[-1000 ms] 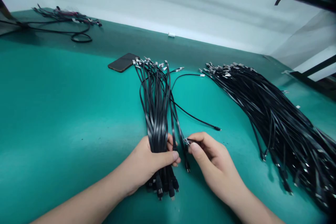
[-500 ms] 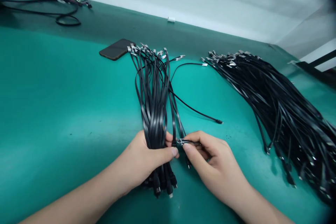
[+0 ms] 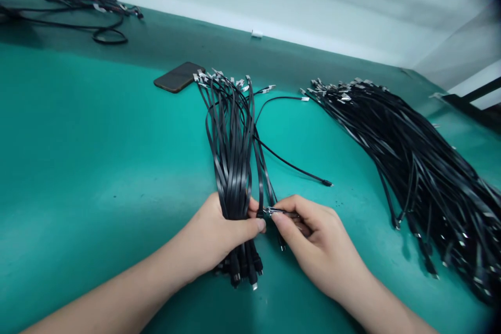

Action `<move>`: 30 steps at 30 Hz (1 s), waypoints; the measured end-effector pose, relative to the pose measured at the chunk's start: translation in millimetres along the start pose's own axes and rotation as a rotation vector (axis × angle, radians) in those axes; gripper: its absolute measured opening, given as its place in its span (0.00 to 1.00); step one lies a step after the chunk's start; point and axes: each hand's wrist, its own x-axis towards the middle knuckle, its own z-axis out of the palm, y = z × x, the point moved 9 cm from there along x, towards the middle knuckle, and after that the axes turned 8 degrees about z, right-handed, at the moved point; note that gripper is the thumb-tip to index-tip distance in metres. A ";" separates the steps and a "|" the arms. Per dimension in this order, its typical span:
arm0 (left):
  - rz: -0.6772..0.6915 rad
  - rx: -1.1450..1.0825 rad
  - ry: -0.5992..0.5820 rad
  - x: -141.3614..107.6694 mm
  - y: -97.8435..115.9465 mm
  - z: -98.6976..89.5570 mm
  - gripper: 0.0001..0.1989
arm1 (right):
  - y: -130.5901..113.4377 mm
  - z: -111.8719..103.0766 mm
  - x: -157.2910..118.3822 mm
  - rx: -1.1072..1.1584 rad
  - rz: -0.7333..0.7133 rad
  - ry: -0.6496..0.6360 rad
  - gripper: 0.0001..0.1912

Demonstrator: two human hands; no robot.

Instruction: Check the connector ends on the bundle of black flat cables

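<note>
My left hand (image 3: pixel 211 237) is shut around the middle of a bundle of flat black cables (image 3: pixel 230 156), whose metal-tipped ends fan out above and below my fist. My right hand (image 3: pixel 313 235) sits just to the right, pinching a small metal cable connector (image 3: pixel 274 211) between thumb and fingers. The cable behind that connector is mostly hidden by my fingers. A thin round black cable (image 3: pixel 291 166) runs from the bundle's upper part across the mat, ending in a small plug (image 3: pixel 326 183) right of the bundle.
A large heap of flat black cables (image 3: pixel 415 167) lies on the teal mat (image 3: pixel 86 141) to the right. A dark smartphone (image 3: pixel 179 77) lies beyond the bundle. Tangled cables (image 3: pixel 90 13) sit at the far left, and a pale wall rises behind the mat.
My right hand has brought the metal connector leftward, closer to the bundle. The whole view has shifted slightly as my head moved.
</note>
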 end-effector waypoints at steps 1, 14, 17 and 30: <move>0.002 -0.001 0.002 -0.2 0.0 0.0 0.12 | 0.6 0.4 -0.3 -0.001 0.002 -0.005 0.11; 0.006 -0.028 -0.045 -1.5 0.2 3.2 0.11 | 11.3 -9.0 2.8 0.150 0.121 0.087 0.12; 0.018 -0.091 -0.079 -3.0 2.3 6.1 0.10 | 14.0 -13.6 3.5 0.175 0.150 0.136 0.11; 0.019 -0.157 -0.113 -1.0 4.5 12.5 0.08 | 7.5 -13.0 0.6 0.091 0.078 0.125 0.11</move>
